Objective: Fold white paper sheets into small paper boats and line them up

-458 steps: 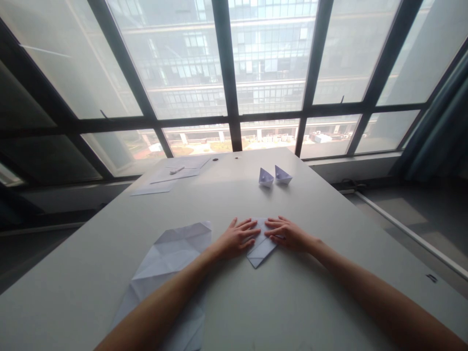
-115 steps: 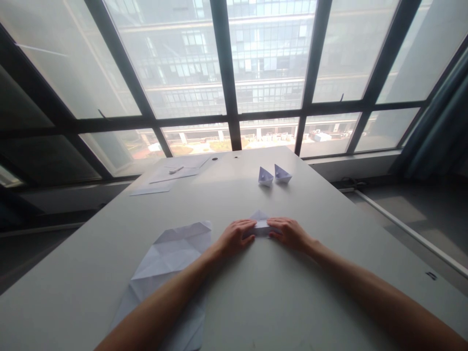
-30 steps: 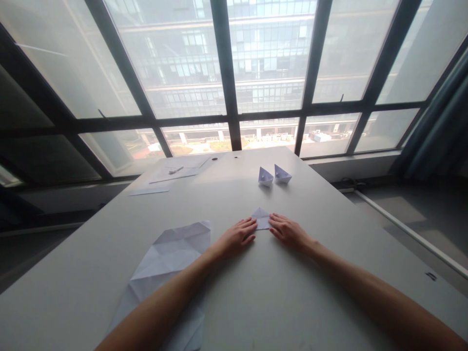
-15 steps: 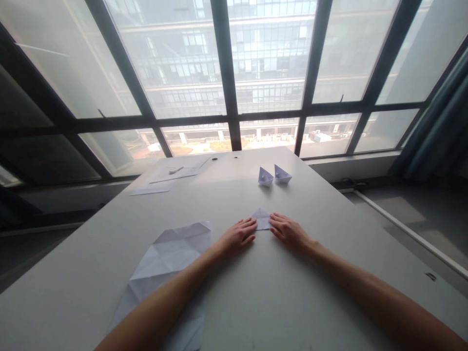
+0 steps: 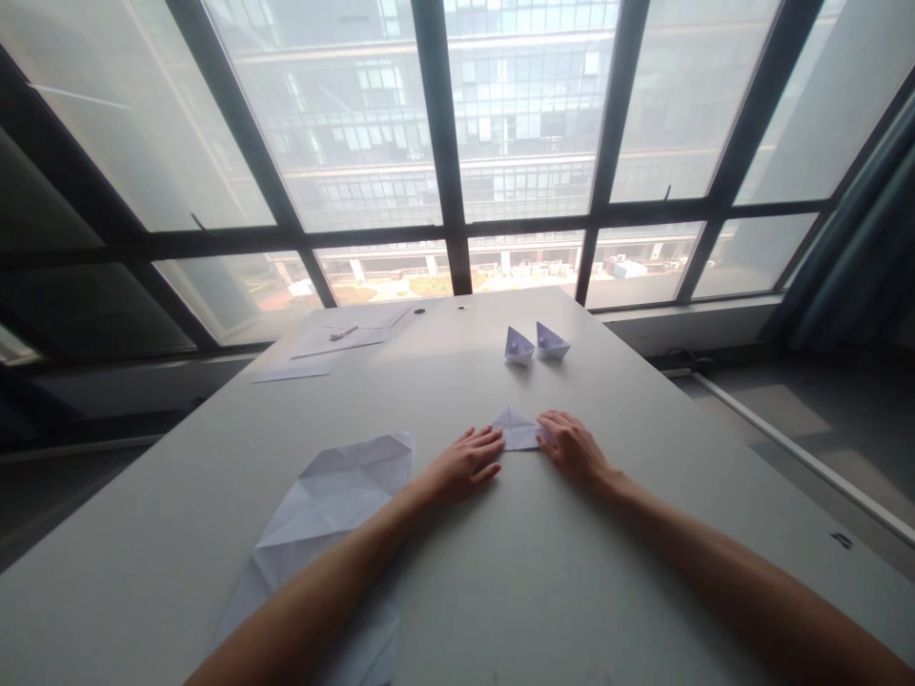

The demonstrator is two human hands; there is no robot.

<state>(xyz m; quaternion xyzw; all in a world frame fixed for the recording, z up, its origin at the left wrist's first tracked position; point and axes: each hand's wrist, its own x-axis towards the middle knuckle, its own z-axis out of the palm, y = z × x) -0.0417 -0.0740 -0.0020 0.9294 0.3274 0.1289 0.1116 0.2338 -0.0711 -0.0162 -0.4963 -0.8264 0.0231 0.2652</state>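
A small folded white paper piece [image 5: 519, 436] lies on the table in front of me, its peak pointing away and its bottom edge toward me. My left hand [image 5: 470, 457] rests flat over its left end, fingers stretched out. At its right end, my right hand [image 5: 573, 446] lies with the fingers slightly bent and the fingertips touching the paper. Beyond my hands stand two folded paper boats, a left one [image 5: 518, 346] and a right one [image 5: 552, 341].
A large creased sheet [image 5: 335, 495] lies partly under my left forearm. White papers [image 5: 307, 345] with a small white object [image 5: 344, 332] on top sit at the white table's [image 5: 643, 553] far left. Windows [image 5: 529, 124] rise beyond the table; a dark curtain [image 5: 843, 248] hangs at right.
My right hand has slid a little to the right, and more of the folded paper's right side now shows. My left hand has stayed almost in place.
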